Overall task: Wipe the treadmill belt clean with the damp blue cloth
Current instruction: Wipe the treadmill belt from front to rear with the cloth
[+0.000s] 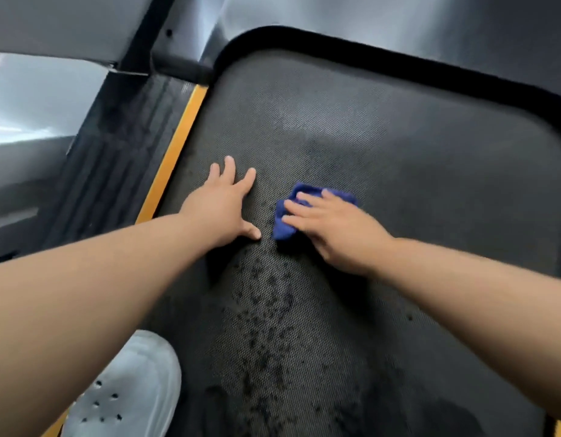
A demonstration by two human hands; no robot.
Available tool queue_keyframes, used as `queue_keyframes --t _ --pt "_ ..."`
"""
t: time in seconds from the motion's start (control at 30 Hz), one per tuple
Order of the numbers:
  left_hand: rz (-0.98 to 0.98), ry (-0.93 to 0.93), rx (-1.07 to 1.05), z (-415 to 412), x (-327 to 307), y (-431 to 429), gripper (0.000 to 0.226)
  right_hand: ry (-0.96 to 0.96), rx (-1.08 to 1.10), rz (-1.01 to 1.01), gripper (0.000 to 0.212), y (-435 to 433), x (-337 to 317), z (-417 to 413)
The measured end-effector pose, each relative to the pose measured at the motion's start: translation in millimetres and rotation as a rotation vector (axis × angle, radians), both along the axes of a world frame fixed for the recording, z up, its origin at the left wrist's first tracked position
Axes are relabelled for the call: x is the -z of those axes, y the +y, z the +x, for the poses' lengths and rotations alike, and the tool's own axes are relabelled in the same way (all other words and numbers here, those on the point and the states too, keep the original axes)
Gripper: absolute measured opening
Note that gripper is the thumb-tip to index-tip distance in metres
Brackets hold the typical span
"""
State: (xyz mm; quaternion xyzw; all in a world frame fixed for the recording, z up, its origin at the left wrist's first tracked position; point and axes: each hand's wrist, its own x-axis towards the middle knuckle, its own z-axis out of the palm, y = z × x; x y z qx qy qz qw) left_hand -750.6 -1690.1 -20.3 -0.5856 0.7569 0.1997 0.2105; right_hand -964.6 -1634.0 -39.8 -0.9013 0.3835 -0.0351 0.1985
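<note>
One cloth (284,228) under right hand (334,230) on belt (399,146).

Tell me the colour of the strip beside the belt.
Yellow-orange strip, left of the dark belt; head view.

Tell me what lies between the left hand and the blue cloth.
Only a narrow strip of treadmill belt with a few dark specks separates the left hand from the blue cloth, as the head view shows.
</note>
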Motion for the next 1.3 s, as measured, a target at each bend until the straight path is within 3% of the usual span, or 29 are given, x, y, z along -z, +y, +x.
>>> queue_keyframes --t 0.1,0.17,0.23,0.4,0.63,0.9,1.13,1.3 --pt "0.001 -0.007 0.003 0.1 -1.1 0.0 0.118 0.119 0.089 -0.101 0.037 -56.6 -2.1 3.5" --pt "0.006 -0.007 0.005 -0.5 0.4 0.8 0.119 0.169 0.317 -0.048 0.043 -83.9 0.7 16.7" --pt "0.005 -0.009 0.006 -0.2 0.2 0.7 0.119 0.198 0.384 0.026 0.049 -77.2 0.0 25.4" --pt "0.016 -0.006 0.001 0.6 -1.5 0.4 0.118 0.173 0.248 0.070 0.059 14.8 -13.2 3.5" --pt "0.014 -0.008 0.010 0.3 1.3 -0.4 0.118 0.264 0.294 0.090 0.060 -38.7 -3.8 13.5" --pt "0.010 -0.006 0.015 0.1 1.0 -0.3 0.118 0.123 0.293 0.061 0.052 17.7 12.1 -5.6" --pt "0.014 0.006 0.017 0.4 -0.4 -0.4 0.118 0.191 0.480 0.017 0.048 -77.9 -3.5 34.9" --pt "0.020 0.030 -0.009 1.9 -0.2 1.5 0.117 0.158 0.300 0.052 0.053 -6.9 0.8 13.7"
